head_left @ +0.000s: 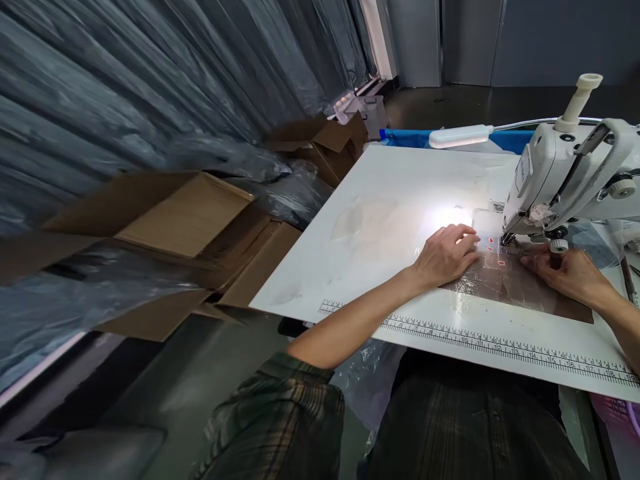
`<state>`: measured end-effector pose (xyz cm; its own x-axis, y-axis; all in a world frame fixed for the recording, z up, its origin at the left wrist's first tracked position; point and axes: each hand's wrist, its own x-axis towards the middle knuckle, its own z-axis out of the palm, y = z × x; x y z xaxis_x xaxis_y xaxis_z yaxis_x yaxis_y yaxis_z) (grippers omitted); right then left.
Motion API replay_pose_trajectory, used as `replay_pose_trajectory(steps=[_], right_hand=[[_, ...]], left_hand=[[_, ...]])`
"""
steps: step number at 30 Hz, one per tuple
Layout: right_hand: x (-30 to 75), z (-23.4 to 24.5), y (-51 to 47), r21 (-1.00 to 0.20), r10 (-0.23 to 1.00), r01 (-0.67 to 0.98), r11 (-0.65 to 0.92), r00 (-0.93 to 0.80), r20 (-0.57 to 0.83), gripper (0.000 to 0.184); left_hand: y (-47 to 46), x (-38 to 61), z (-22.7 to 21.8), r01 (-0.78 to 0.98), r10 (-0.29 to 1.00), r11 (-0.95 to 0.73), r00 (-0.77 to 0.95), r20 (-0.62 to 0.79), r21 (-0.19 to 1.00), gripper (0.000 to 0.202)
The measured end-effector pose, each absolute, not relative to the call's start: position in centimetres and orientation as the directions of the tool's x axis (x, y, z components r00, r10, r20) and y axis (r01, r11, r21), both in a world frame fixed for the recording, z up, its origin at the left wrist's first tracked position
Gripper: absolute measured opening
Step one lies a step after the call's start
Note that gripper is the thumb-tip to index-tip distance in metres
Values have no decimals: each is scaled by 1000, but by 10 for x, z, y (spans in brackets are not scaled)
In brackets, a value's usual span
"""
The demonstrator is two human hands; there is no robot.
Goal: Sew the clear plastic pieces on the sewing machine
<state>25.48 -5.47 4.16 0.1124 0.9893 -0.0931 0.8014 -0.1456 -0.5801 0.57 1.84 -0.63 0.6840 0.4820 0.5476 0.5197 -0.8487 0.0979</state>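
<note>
Your left fingers (460, 232), parted, touch plastic sheeting (530, 295); I can't tell if your right fingers (537, 264), beside the sewing machine (543, 167), grip. A cardboard box (185, 217) flanks the worktop (310, 257).

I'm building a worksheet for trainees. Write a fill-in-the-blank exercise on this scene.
The white metal sewing machine stands toward the picture's ____ side.
The large open brown cardboard box sits to the ____ of the flat white table.
Beside the bare left hand, the glossy flat sheet bears small marks coloured ____.
Missing words: right; left; red.
</note>
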Motion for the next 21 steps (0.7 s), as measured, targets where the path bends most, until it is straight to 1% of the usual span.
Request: replay_pose_trajectory(steps=[2, 3, 4, 5, 7, 8, 10, 12, 13, 14, 15, 17, 18, 19, 21], right_hand=[[259, 43, -60, -573, 978, 796, -192, 109, -176, 57], [261, 43, -63, -590, 972, 779, -211, 106, -208, 58], [262, 43, -65, -630, 971, 746, -217, 101, -214, 59], [261, 42, -67, -685, 972, 695, -220, 96, -214, 60], [256, 40, -68, -806, 969, 541, -241, 79, -236, 61], [251, 39, -68, -853, 964, 454, -259, 66, -258, 62], [236, 38, -66, -904, 952, 312, -294, 16, -304, 61], [218, 40, -62, -923, 945, 225, -312, -27, -326, 61], [210, 41, -60, -931, 945, 195, -308, -47, -323, 61], [204, 42, -58, -939, 947, 175, -296, -73, -312, 62], [201, 43, -56, -947, 949, 167, -276, -106, -296, 62], [203, 43, -53, -954, 957, 224, -200, -163, -239, 61], [208, 42, -53, -941, 965, 305, -146, -165, -203, 58], [215, 40, -53, -903, 974, 420, -88, -154, -166, 54], [230, 34, -56, -746, 991, 665, 31, -119, -65, 43]], left_hand=[[15, 3, -8, 322, 303, -945, 789, 535, 60, 36], [13, 3, -8, 239, 235, -969, 830, 506, 58, 39], [11, 3, -7, 186, 196, -980, 861, 470, 67, 41], [10, 3, -5, 165, 187, -982, 882, 433, 88, 42], [8, 3, 1, 187, 243, -966, 894, 378, 178, 44], [8, 2, 4, 210, 294, -944, 884, 363, 255, 45], [8, -1, 12, 238, 419, -845, 851, 317, 478, 49], [7, -6, 21, 222, 520, -642, 829, 204, 734, 58], [6, -8, 25, 207, 546, -511, 828, 129, 834, 64], [5, -9, 28, 201, 560, -380, 827, 51, 903, 71], [4, -10, 30, 211, 574, -268, 819, -20, 940, 79], [1, -9, 34, 287, 633, -142, 762, -136, 947, 90], [-1, -8, 35, 340, 669, -114, 721, -181, 933, 91], [-3, -6, 37, 390, 700, -97, 681, -216, 916, 87], [-7, -3, 40, 446, 735, -61, 625, -262, 893, 75]])
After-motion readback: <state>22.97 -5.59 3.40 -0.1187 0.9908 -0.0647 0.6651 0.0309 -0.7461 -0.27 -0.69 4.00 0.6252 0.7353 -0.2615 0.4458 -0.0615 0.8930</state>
